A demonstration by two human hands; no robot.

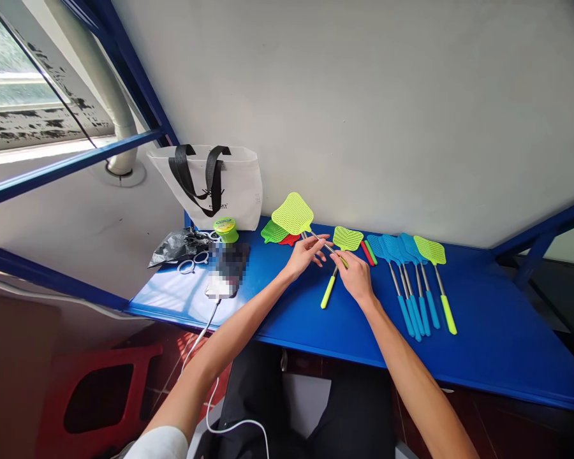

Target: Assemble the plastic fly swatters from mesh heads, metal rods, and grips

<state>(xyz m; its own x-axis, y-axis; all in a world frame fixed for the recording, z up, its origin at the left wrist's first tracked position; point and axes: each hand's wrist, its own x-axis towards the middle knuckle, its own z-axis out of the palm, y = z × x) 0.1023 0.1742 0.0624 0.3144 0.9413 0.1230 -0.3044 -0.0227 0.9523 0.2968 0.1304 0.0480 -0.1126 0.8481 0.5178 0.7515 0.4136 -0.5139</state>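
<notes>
Gripping yel-grn swatter (293, 213) w/ L fingers (318, 241) on shaft & R fingers (350, 257) nr handle, mesh head beyond L fingers.

L slv (159, 444) wht, plain, ends nr elbow | trsrs (252, 390) blk | f'arms (242, 325), hands (307, 256) bare

A white bag (239, 185) with black straps stands upright at the left end of the blue surface (492, 319), near the pale wall (387, 115). Just in front sits a round green tub (226, 233). Beside it lie a crumpled black plastic bag (172, 248) and what look like white scissor handles (194, 262). A blurred patch (228, 268) hides an item from which a white cable (205, 326) runs over the front edge. Lower left, a red stool (141, 382) stands on the reddish tiled floor (169, 360). Above, blue bars (71, 167) cross before a window (14, 57) and a thick pipe (103, 76).
</notes>
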